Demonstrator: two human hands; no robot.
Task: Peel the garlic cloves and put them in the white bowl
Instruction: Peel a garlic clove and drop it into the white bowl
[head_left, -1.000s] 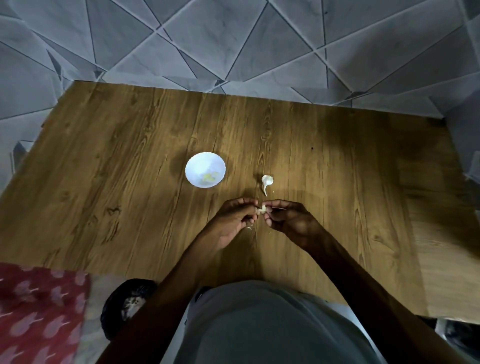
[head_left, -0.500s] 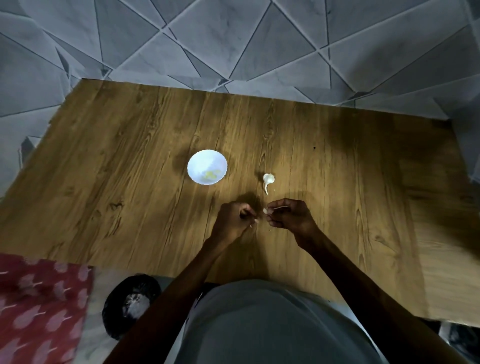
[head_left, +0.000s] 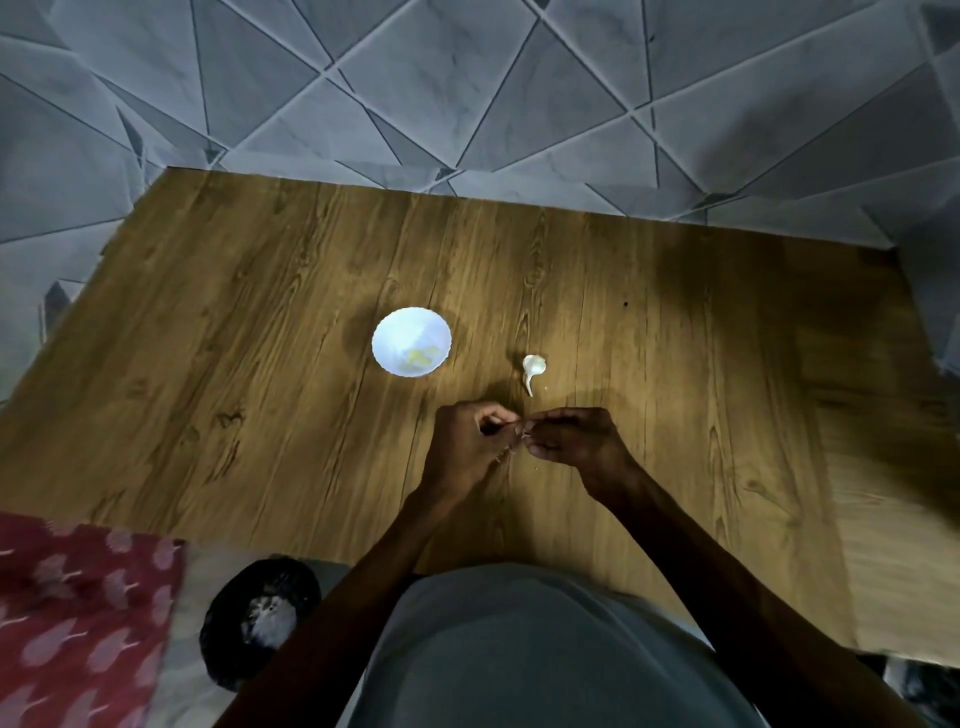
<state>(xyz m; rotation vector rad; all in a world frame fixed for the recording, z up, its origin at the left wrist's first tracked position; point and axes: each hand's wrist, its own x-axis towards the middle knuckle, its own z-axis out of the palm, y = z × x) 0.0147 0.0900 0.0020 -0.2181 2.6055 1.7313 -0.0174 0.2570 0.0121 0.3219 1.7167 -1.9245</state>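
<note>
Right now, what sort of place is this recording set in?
Likely a home room, food prep: wooden table on grey patterned floor tiles, white bowl and garlic on it, red printed cloth beside.

Dim, grainy shot. One warm pool of light on table (head_left: 270, 322); bowl (head_left: 387, 332) glares white, its shadow falls left. Left hand (head_left: 465, 449) & right hand (head_left: 579, 441) dark, low detail, soft shadow just beyond them; clove (head_left: 525, 431) btwn fingertips barely readable. Table's right side sinks into shadow. Tiles (head_left: 467, 93) flat grey, fairly sharp. Wide-angle bends edges; cloth (head_left: 78, 623) & right edge smeared w/ blur.
</note>
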